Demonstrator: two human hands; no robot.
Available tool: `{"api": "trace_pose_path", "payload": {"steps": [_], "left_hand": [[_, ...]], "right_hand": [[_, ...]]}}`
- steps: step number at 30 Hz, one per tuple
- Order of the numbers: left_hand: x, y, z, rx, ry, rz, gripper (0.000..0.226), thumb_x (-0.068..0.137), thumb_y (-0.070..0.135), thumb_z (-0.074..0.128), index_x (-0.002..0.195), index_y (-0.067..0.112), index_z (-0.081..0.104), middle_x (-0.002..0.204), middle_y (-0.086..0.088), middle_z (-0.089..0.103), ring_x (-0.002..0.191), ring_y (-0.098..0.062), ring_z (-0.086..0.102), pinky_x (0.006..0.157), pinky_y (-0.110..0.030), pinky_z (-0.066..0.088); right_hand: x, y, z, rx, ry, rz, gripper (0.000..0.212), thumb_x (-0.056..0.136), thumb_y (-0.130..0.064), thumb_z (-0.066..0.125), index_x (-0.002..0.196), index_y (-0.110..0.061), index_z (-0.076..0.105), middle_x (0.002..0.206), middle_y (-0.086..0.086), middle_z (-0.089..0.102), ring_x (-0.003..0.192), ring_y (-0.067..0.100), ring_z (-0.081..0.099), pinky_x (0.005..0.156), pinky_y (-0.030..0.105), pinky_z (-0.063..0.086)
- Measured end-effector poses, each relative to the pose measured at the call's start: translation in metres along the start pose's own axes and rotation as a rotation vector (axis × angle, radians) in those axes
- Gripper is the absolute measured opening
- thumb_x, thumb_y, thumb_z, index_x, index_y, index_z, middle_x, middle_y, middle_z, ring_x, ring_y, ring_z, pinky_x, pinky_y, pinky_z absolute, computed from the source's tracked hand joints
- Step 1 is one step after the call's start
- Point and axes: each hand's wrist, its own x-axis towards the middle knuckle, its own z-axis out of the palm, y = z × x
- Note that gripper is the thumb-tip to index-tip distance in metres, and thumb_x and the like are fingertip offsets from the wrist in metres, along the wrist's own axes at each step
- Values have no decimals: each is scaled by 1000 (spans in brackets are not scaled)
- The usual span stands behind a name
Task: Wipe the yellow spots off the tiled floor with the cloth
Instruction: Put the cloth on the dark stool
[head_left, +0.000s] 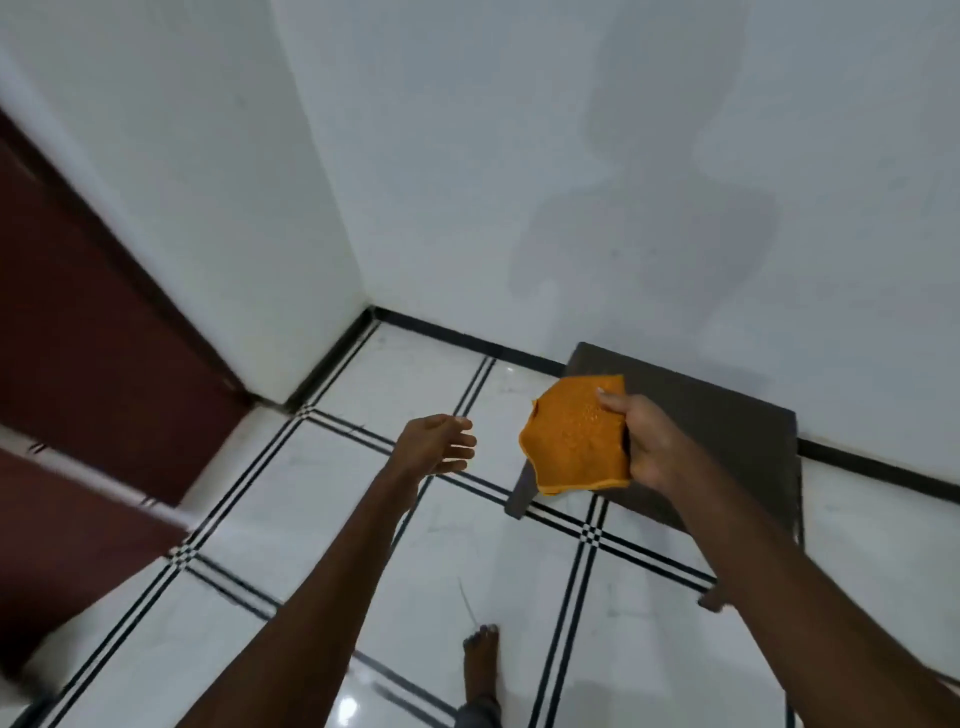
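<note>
An orange cloth (574, 441) is gripped in the right hand (647, 441), held in the air above a dark stool (727, 441). The left hand (436, 444) is held open and empty beside it, over the white tiled floor (363, 519).

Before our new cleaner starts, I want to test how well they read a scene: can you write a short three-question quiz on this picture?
1. True or false: the orange cloth is lying flat on the tiled floor.
2. Which hand holds the cloth? A) the left hand B) the right hand C) both hands
3. Fill in: the dark stool stands against the white ____.

Key
1. False. The cloth is held up in the air, in front of the stool.
2. B. The right hand's fingers pinch the cloth's edge; the left hand is open and empty.
3. Wall.
</note>
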Motion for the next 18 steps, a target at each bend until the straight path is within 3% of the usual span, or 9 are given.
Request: {"api": "trace_pose_path", "payload": {"steps": [4, 7, 10, 13, 16, 18], "left_hand": [[96, 10, 62, 37, -162, -94, 31, 98, 33, 59, 112, 8, 70, 104, -13, 76, 97, -28, 74, 91, -43, 59], [161, 15, 108, 41, -233, -168, 32, 100, 35, 56, 115, 10, 69, 107, -12, 76, 100, -28, 74, 90, -41, 59], [216, 11, 149, 19, -228, -237, 34, 99, 33, 57, 117, 6, 68, 108, -17, 75, 99, -31, 73, 81, -36, 61], [272, -6, 187, 73, -218, -242, 35, 98, 31, 59, 117, 3, 67, 105, -19, 73, 89, -28, 71, 68, -30, 60], [329, -38, 217, 124, -185, -234, 35, 97, 31, 62, 116, 2, 67, 98, -16, 73, 81, -25, 70, 69, -31, 59], [367, -66, 233, 148, -171, -255, 33, 97, 32, 62, 116, 4, 67, 102, -18, 74, 86, -27, 72, 76, -36, 60]], "right_hand": [[65, -18, -49, 126, 123, 64, 68, 96, -35, 64, 152, -20, 30, 146, 17, 49, 127, 45, 52, 106, 65, 41], [112, -25, -85, 197, 189, 97, 71, 93, -34, 68, 152, -23, 30, 140, 15, 51, 122, 43, 54, 105, 65, 42], [159, -27, -117, 246, 232, 112, 70, 92, -31, 69, 151, -23, 31, 136, 14, 53, 114, 41, 55, 100, 63, 44], [218, -22, -148, 258, 261, 137, 69, 95, -27, 65, 154, -20, 29, 147, 16, 48, 125, 44, 51, 92, 59, 44], [285, -8, -185, 278, 234, 150, 67, 95, -30, 64, 153, -20, 30, 146, 15, 49, 119, 42, 56, 86, 57, 47], [332, 9, -209, 304, 194, 165, 66, 93, -33, 67, 149, -22, 33, 142, 14, 52, 113, 40, 58, 83, 56, 51]]}}
